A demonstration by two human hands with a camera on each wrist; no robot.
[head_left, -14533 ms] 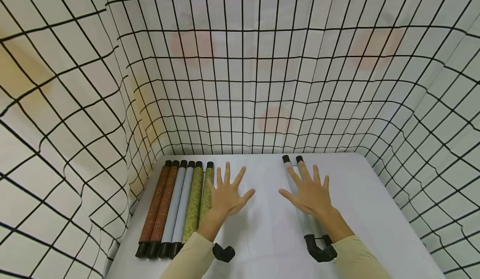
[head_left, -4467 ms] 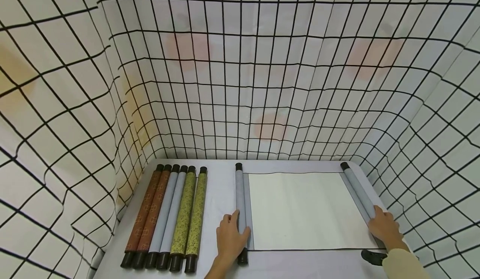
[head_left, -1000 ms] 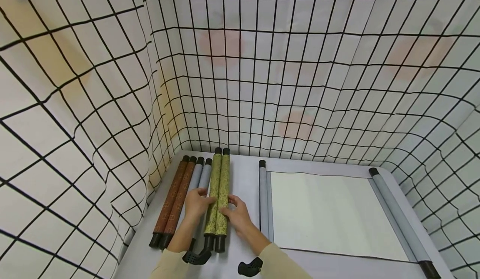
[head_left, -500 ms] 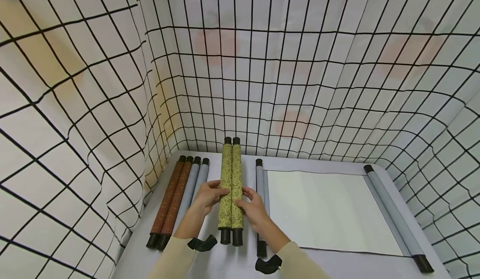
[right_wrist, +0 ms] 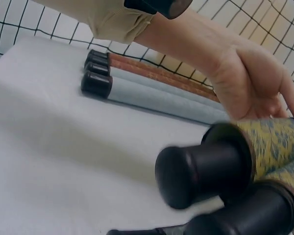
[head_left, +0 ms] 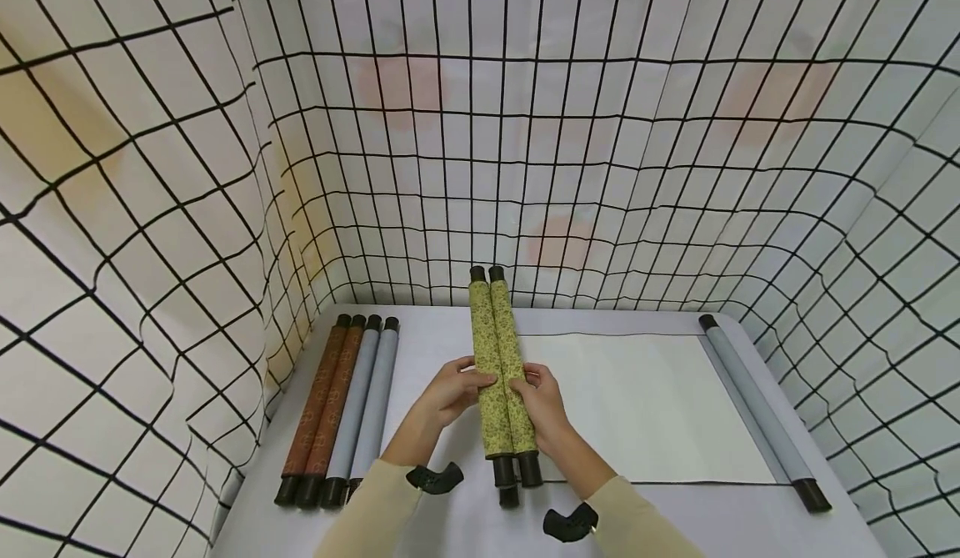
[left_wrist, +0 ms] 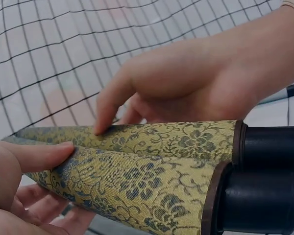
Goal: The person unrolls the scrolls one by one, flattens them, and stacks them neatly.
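Both hands hold a yellow-green scroll (head_left: 487, 333) with a dark floral pattern, its two rolls side by side and black knobs at the ends. My left hand (head_left: 448, 393) grips the left roll, thumb on top. On the right roll, my right hand (head_left: 545, 404) does the same. In the left wrist view the patterned cloth (left_wrist: 137, 183) shows close up, with the fingers behind it. An unrolled grey scroll (head_left: 652, 408) with a blank white sheet lies on the table below. The held scroll covers most of its left roller; one black knob (head_left: 509, 495) shows.
At the left of the table (head_left: 427, 341) lie a reddish-brown scroll (head_left: 327, 399) and a grey scroll (head_left: 367, 399), both rolled up. The open scroll's right roller (head_left: 757, 404) lies near the table's right side. A black wire grid (head_left: 510, 166) encloses the back and sides.
The grey scroll was unrolled earlier. Since then both hands have picked up the yellow-green scroll from the left row, raised it and carried it right, over the open scroll's left roller.
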